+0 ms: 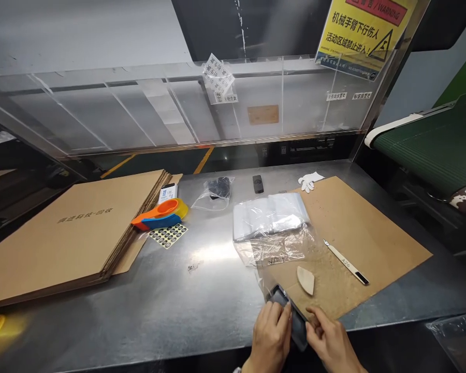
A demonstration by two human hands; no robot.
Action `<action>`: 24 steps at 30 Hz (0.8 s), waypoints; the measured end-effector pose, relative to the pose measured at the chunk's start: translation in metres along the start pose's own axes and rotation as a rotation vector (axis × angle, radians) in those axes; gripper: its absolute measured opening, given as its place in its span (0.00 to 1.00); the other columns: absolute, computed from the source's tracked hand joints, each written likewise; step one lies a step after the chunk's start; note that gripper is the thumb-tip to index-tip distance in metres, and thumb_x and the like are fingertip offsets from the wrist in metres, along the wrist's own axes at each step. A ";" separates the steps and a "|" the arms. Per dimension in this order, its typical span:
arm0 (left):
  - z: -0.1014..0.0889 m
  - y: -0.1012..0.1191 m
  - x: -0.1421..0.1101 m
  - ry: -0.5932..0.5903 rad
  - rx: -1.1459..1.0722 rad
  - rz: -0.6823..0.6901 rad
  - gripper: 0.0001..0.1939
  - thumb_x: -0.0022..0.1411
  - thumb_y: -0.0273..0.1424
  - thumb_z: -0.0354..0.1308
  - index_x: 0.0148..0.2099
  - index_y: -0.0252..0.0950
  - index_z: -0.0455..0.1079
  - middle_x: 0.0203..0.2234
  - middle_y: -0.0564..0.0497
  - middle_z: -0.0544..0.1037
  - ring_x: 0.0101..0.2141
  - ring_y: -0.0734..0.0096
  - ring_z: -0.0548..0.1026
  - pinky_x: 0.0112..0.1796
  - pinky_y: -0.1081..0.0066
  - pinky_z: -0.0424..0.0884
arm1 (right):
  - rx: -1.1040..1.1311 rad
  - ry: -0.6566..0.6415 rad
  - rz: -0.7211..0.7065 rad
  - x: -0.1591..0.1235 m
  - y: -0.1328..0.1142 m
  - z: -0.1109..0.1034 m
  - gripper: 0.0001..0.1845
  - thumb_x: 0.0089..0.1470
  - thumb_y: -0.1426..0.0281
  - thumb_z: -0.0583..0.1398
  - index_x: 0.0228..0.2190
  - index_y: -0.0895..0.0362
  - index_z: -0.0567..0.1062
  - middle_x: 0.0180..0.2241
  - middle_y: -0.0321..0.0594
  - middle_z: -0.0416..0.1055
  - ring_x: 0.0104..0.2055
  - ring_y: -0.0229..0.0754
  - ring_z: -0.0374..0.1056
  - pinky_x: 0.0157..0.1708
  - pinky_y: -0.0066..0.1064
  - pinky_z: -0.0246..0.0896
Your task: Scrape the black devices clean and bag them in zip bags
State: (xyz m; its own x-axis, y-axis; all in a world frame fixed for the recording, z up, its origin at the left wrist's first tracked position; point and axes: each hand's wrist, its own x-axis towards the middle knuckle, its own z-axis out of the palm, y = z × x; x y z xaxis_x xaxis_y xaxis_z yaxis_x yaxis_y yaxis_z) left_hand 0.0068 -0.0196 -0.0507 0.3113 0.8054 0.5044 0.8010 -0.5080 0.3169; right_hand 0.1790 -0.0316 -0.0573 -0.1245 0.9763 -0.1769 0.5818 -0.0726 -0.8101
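A dark grey, shallow rectangular plastic part (299, 331) with raised edges is held at the near edge of the bench. My left hand (270, 331) is closed on its left side, thumb and fingertips over its rim. On the opposite side, my right hand (330, 339) pinches the right edge with bent fingers. Just beyond the part lies a beige wedge-shaped piece (306, 281). A slim white-handled knife marked A26 (345, 261) rests to its right. Both lie on a brown cardboard sheet (380, 243). My hands partly hide the part.
Clear plastic bags (272, 215) are stacked beyond my hands. Flattened cartons (73, 228), an orange-and-blue tape dispenser (161, 213) and a sticker sheet (169, 235) lie left. Farther back are a bagged black item (219, 187), a small black device (258, 184) and a white glove (309, 181).
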 end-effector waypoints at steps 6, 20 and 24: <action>-0.014 -0.006 0.006 0.063 0.010 0.111 0.14 0.61 0.23 0.45 0.47 0.30 0.66 0.22 0.48 0.69 0.24 0.70 0.66 0.23 0.72 0.64 | 0.240 -0.017 0.150 0.012 -0.002 0.004 0.25 0.51 0.60 0.48 0.43 0.66 0.66 0.19 0.31 0.56 0.18 0.36 0.57 0.18 0.28 0.55; -0.055 0.006 0.049 -0.005 0.154 0.083 0.09 0.59 0.22 0.48 0.41 0.34 0.66 0.20 0.53 0.69 0.22 0.69 0.68 0.22 0.71 0.65 | -0.030 0.122 -0.109 0.009 -0.052 -0.037 0.21 0.60 0.59 0.44 0.23 0.56 0.65 0.17 0.34 0.61 0.20 0.35 0.59 0.23 0.27 0.50; -0.078 0.022 0.086 -0.025 0.030 0.167 0.09 0.59 0.22 0.49 0.42 0.35 0.65 0.21 0.53 0.69 0.23 0.71 0.68 0.23 0.72 0.65 | 0.406 0.054 -0.025 0.006 -0.060 -0.066 0.22 0.58 0.54 0.48 0.22 0.57 0.63 0.16 0.32 0.62 0.17 0.30 0.55 0.18 0.23 0.48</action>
State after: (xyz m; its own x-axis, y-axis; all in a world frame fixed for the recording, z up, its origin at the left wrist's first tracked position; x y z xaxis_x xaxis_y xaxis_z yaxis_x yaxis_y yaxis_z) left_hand 0.0110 0.0150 0.0627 0.4533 0.7184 0.5277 0.7522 -0.6259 0.2059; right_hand 0.1965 -0.0076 0.0269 -0.0859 0.9874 -0.1331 0.2137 -0.1122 -0.9704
